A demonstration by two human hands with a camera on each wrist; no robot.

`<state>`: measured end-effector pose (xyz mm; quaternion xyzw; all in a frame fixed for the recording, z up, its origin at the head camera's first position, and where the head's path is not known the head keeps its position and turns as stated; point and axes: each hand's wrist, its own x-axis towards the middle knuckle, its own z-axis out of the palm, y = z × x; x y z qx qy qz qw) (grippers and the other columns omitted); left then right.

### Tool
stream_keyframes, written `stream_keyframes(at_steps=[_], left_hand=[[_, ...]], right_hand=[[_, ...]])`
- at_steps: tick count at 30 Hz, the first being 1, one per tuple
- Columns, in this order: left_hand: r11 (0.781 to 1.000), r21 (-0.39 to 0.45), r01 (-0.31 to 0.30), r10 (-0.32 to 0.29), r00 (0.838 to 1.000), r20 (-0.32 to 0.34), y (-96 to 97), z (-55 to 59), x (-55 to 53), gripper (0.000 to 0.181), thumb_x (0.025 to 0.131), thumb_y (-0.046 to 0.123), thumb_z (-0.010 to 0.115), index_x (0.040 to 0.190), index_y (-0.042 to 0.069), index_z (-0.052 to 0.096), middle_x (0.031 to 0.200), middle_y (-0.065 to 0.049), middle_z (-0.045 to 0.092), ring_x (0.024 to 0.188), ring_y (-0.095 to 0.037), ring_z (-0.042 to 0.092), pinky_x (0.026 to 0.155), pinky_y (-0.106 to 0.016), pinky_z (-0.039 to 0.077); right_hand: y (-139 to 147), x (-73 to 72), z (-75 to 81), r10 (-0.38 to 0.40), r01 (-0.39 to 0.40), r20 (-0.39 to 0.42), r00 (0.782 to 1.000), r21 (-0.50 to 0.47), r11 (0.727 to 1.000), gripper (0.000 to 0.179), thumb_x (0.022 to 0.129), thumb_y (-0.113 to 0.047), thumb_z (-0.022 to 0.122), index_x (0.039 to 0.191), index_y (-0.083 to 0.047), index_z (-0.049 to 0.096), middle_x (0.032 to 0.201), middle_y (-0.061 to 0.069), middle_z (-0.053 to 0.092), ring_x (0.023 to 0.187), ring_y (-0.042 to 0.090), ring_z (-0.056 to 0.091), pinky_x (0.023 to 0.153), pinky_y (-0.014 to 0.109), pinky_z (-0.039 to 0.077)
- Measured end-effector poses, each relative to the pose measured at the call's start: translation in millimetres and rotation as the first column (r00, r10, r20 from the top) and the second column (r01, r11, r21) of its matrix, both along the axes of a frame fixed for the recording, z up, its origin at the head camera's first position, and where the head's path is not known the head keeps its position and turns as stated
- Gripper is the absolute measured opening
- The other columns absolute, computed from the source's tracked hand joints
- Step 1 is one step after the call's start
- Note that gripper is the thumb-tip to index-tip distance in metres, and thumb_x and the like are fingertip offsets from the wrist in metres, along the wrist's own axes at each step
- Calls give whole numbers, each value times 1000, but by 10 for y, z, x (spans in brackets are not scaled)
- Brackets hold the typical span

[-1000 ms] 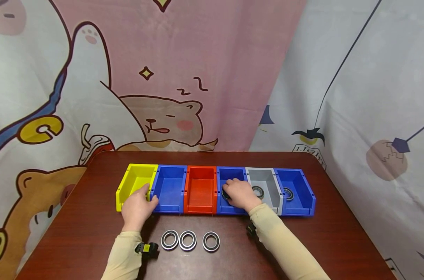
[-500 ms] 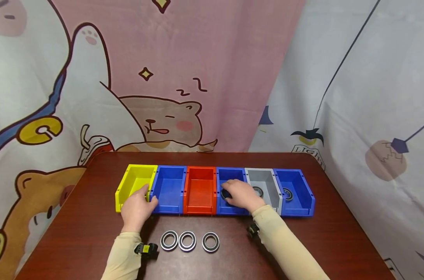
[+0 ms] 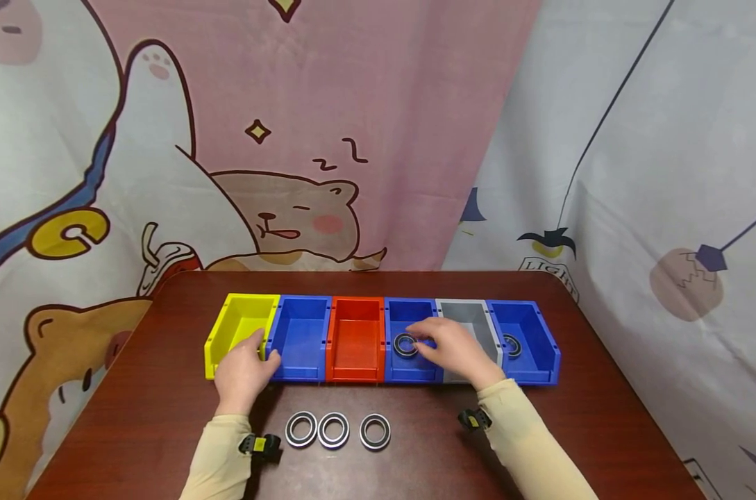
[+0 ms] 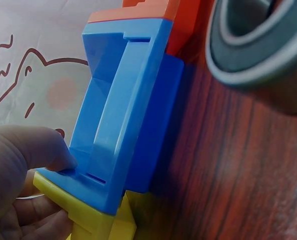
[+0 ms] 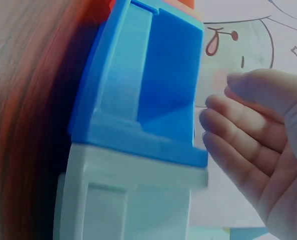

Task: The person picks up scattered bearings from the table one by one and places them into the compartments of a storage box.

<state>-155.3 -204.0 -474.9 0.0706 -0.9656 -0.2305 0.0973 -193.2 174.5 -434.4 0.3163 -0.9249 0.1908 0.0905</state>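
My left hand (image 3: 243, 375) pinches the adjoining walls of the yellow bin (image 3: 214, 361) and the blue bin (image 3: 301, 373) beside it. In the left wrist view the thumb (image 4: 43, 150) lies over the blue side, with other fingers on the yellow side. A ball bearing (image 3: 405, 345) lies in the blue bin (image 3: 409, 376) right of the red bin (image 3: 355, 375). Over that bin and the grey bin (image 3: 471, 312) hovers my right hand (image 3: 455, 347), fingers loosely bent and holding nothing. Nothing lies between thumb and fingers in the right wrist view.
Three bearings lie on the table in front of the bins: a left one (image 3: 301, 429), a middle one (image 3: 333, 430) and a right one (image 3: 375, 432). Another bearing (image 3: 511, 346) is in the far-right blue bin (image 3: 530, 377). A printed curtain (image 3: 378, 139) hangs behind the table.
My right hand has let go of the bearing in the blue bin and moved up and right. It now covers the bearing seen earlier in the grey bin. The left hand stays put.
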Motion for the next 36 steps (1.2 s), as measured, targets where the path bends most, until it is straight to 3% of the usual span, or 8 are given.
stream_keyframes(at_steps=[10, 18, 22, 28, 36], left_hand=[[1000, 4, 2, -2, 1000, -1, 2, 10, 8, 58, 86, 27, 64, 137, -1, 56, 126, -26, 62, 103, -45, 62, 79, -58, 49], [1000, 1, 4, -4, 1000, 16, 3, 15, 6, 59, 87, 27, 65, 138, -2, 55, 128, -26, 61, 106, -45, 62, 82, -58, 49], [1000, -1, 3, -3, 1000, 16, -4, 10, 5, 59, 87, 27, 65, 137, -2, 55, 127, -26, 61, 104, -45, 62, 80, -58, 49], [1000, 0, 6, -6, 1000, 9, -14, 5, 0, 59, 87, 28, 64, 137, -2, 55, 127, -26, 61, 104, -45, 62, 80, -58, 49], [1000, -3, 9, -9, 1000, -6, -11, 2, -4, 58, 86, 27, 65, 136, -1, 56, 125, -26, 62, 102, -45, 63, 78, -58, 49]], right_hand=[[396, 130, 46, -137, 132, -43, 990, -101, 986, 34, 85, -11, 77, 118, -9, 72, 95, -1, 70, 79, 11, 64, 69, 34, 55], [839, 171, 12, -275, 265, -66, 959, -128, 956, 36, 85, -7, 76, 120, -6, 69, 93, 3, 69, 80, 18, 64, 70, 41, 55], [1050, 202, -4, -360, 348, -65, 931, -149, 926, 36, 86, -8, 74, 121, -5, 68, 93, 7, 69, 84, 26, 65, 72, 48, 55], [1305, 221, -7, -493, 476, -60, 868, -182, 861, 36, 88, -7, 71, 123, -3, 65, 96, 15, 68, 87, 33, 63, 78, 55, 52], [1563, 205, -20, -591, 572, -67, 804, -182, 799, 36, 90, -10, 68, 124, 0, 63, 100, 21, 67, 88, 36, 61, 78, 56, 49]])
